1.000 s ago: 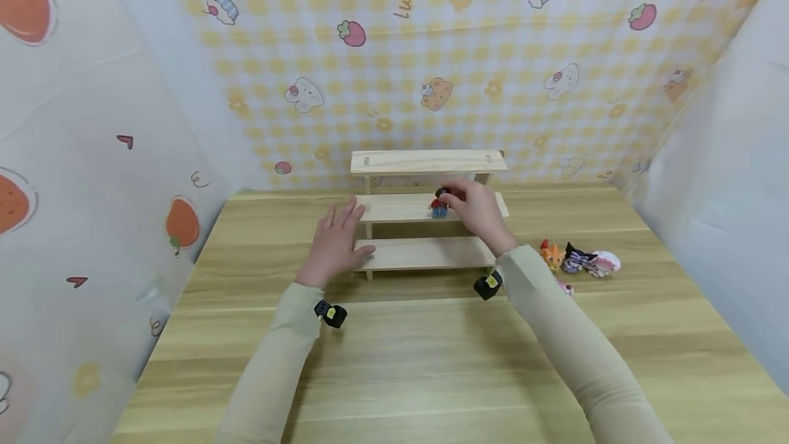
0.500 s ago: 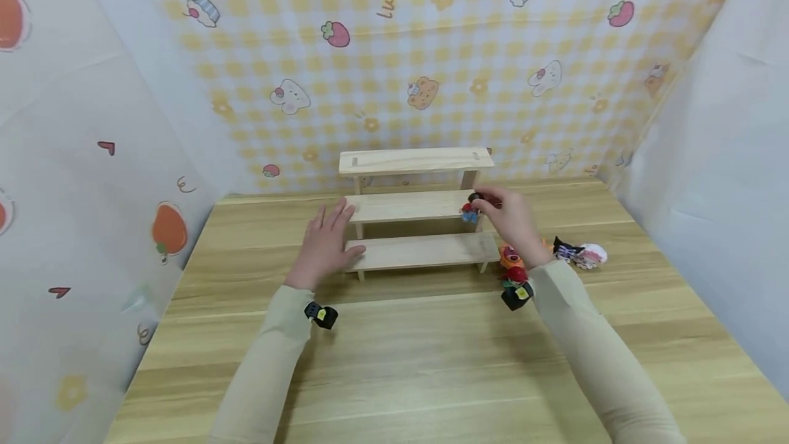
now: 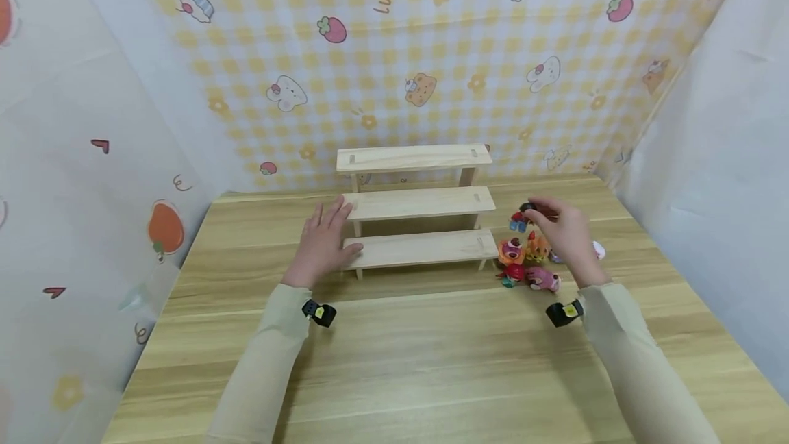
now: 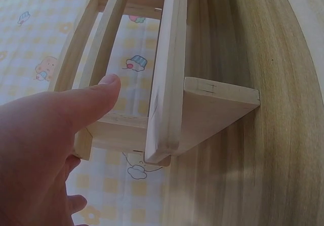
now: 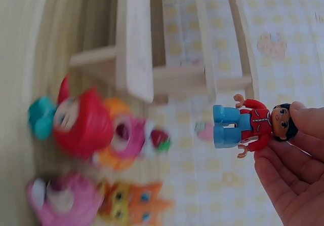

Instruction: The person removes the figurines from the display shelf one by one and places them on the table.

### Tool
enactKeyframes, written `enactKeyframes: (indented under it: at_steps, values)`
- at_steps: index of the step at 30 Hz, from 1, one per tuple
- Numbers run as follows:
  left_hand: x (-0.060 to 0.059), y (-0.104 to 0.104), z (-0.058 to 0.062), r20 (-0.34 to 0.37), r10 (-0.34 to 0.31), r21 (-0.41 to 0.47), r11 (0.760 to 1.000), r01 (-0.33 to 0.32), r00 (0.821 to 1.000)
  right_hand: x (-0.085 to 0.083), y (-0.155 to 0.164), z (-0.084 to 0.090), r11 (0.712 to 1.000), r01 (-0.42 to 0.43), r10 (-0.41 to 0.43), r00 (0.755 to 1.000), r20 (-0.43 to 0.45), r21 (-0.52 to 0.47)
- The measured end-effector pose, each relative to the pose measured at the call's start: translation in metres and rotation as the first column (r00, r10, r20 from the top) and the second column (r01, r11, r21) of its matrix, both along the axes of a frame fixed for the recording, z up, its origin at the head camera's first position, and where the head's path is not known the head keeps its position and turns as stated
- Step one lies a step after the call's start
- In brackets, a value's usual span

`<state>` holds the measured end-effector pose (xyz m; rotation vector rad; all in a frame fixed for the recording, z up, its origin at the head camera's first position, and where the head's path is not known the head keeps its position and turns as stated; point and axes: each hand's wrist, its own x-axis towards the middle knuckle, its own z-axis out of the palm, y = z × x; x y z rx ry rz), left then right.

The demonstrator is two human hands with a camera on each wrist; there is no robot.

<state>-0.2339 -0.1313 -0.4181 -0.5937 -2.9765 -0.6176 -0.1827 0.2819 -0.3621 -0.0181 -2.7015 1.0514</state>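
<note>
My right hand (image 3: 564, 231) pinches a small toy figure (image 5: 255, 124) by its black-haired head. The figure has a red jacket and blue legs, and it hangs upright above the other toys, to the right of a three-tier wooden shelf (image 3: 419, 203). At the shelf's left end, my left hand (image 3: 317, 249) rests with its fingers spread. In the left wrist view its thumb (image 4: 106, 91) lies across the wooden frame, while the other fingers are mostly hidden below. All three boards of the shelf are bare.
Beside the shelf's right end lie several toy figurines: a red-haired one (image 3: 513, 274), a pink-purple one (image 3: 542, 278), an orange-eared one (image 3: 537, 249) and an orange and purple one (image 3: 510, 252). A white-topped toy (image 3: 598, 250) is partly behind the right hand. A checked cloth (image 3: 370, 53) hangs behind.
My right hand has carried the toy figure rightward, off the middle board and out past the shelf's end, uncovering the figurines there. The left hand has stayed at the shelf's left end.
</note>
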Motion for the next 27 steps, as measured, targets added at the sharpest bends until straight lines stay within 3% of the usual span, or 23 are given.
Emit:
enactKeyframes:
  at_steps: [6, 17, 27]
  values:
    - [-0.002, 0.0, 0.001, 0.035, 0.005, -0.013, 1.0, -0.005, 0.999, 0.017, 0.027, -0.01, 0.997, 0.057, -0.054, 0.996, -0.075, 0.044]
    - [-0.002, 0.0, 0.0, 0.039, 0.01, -0.013, 1.0, -0.01, 0.999, 0.046, 0.068, -0.031, 0.991, 0.104, -0.103, 0.995, -0.016, 0.079]
    - [-0.002, 0.001, -0.001, 0.033, 0.013, -0.02, 1.0, -0.012, 0.999, 0.052, 0.085, -0.055, 0.971, 0.155, -0.153, 0.988, -0.026, 0.181]
